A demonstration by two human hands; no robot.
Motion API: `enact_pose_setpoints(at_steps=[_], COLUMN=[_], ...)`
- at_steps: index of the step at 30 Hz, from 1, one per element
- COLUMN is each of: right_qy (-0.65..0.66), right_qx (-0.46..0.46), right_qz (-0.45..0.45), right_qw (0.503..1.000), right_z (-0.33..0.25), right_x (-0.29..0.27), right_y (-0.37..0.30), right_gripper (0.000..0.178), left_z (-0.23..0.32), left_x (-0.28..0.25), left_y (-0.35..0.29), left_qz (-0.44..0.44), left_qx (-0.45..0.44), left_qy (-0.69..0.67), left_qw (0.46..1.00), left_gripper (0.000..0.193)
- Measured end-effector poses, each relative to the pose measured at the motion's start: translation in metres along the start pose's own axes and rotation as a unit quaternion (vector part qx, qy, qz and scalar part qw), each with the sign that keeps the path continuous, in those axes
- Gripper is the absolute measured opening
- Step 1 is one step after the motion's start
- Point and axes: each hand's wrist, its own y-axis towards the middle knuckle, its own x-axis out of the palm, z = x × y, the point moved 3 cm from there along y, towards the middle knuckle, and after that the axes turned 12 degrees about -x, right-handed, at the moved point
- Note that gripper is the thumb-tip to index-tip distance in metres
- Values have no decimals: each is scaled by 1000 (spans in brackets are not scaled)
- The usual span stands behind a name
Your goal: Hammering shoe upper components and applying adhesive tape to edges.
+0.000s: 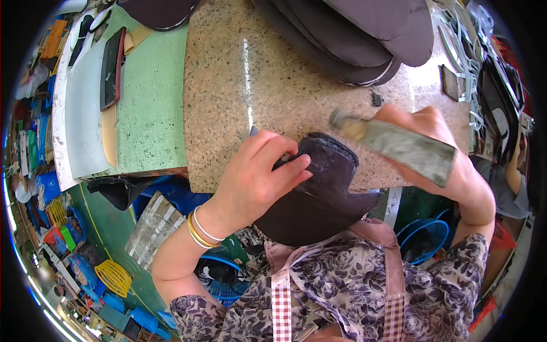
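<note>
My left hand (256, 174) is closed, thumb and fingers pinching the edge of a dark brown, leather-like shoe piece (307, 208). This piece has a curved rim along its top and reaches from the worktop's near edge toward my body. A small dark bit (253, 131) pokes out by my left knuckles; what it is I cannot tell. Wrapped in my right hand (424, 128) is a hammer (404, 145), blurred, with a grey, worn handle. Its small head end hangs over the worktop, just right of the shoe piece and apart from it.
The speckled stone worktop (219, 85) bears a stack of dark brown pieces (353, 34) at the back and a small black scrap (376, 100). A phone (113, 68) lies on the green surface (151, 108). Pale straps (464, 62) hang at right; blue baskets (424, 239) stand below.
</note>
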Motion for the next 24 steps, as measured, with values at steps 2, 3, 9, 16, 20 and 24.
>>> enact_pose_setpoints(at_steps=[2,3,9,16,20,24], right_qy=[-98,-102,-335,-388,-496,-387], right_qx=[77,77,178,201,115,116], right_qz=[90,91,187,242,328,460], right_qw=[988,988,906,866,796,790], right_z=[8,13,38,102,111,54], right_x=[-6,-5,3,11,12,15], right_y=[-25,-34,-98,-139,-161,-214], right_gripper=[23,23,16,37,31,19], left_z=[4,7,17,54,33,-22], left_x=[0,-2,-7,-6,-49,-79], left_y=[2,4,16,4,7,4], left_qz=[-6,5,-49,-176,-75,40], left_qx=[-31,-61,-92,-251,-270,-280], left_qy=[-16,3,60,-170,-167,-2], left_qw=[999,998,993,936,945,959], left_gripper=[35,38,44,49,53,42])
